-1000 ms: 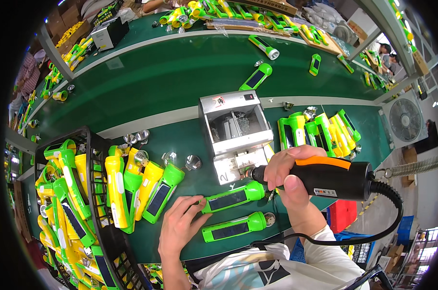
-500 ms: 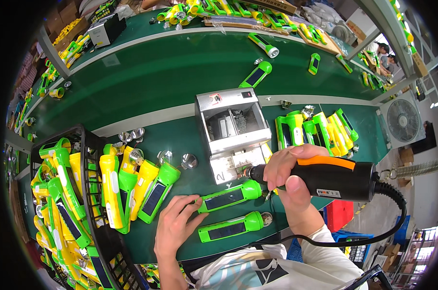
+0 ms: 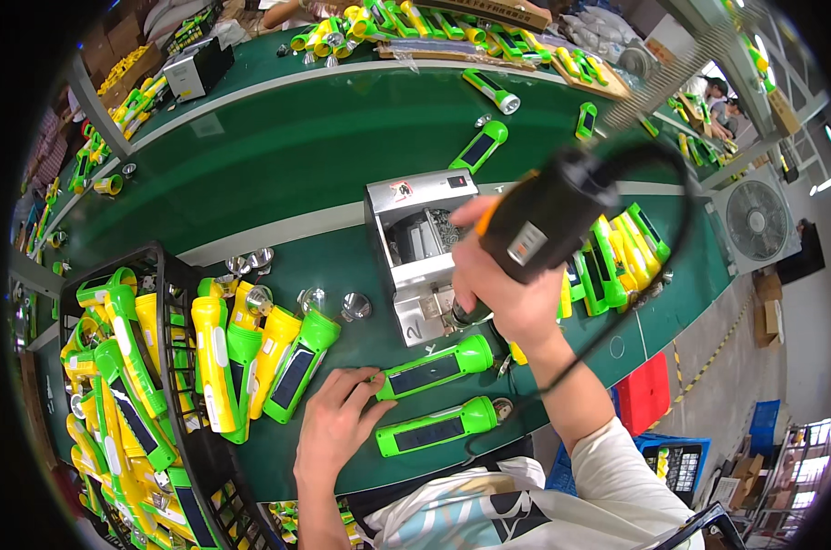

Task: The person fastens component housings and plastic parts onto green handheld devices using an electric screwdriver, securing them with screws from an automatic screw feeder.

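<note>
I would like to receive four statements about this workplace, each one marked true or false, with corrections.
1. The right hand holds a black power tool. True.
2. The left hand touches the metal box. False: the left hand is at one end of a green flashlight.
3. The black crate is empty. False: the black crate holds yellow and green flashlights.
4. The metal box stands to the right of the black crate. True.

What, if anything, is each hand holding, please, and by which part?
The right hand grips the power screwdriver around its lower body; the left hand touches the tail of a green flashlight.
</note>
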A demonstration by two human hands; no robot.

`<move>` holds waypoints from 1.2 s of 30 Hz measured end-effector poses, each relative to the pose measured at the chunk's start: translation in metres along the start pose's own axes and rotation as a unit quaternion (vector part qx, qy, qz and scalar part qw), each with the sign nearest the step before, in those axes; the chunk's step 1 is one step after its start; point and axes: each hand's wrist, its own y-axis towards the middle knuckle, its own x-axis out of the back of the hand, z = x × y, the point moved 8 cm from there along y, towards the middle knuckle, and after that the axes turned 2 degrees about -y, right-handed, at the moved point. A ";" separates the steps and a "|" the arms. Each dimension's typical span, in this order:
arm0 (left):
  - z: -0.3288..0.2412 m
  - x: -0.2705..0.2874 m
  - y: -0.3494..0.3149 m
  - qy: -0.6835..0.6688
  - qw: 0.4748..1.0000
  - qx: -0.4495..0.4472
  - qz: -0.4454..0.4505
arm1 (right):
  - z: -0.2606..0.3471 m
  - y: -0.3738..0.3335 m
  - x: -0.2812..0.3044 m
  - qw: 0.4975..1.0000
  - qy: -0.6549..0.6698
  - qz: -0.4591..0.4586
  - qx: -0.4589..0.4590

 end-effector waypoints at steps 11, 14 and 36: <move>-0.004 -0.001 0.000 0.003 1.000 0.014 0.011 | 0.011 -0.004 -0.002 0.999 0.015 -0.037 0.003; -0.006 -0.003 -0.002 0.016 1.000 0.010 -0.009 | 0.012 -0.005 -0.004 0.999 0.010 -0.031 -0.001; 0.005 -0.008 -0.001 -0.053 0.997 0.001 -0.058 | 0.009 -0.063 -0.037 0.992 0.099 0.062 0.053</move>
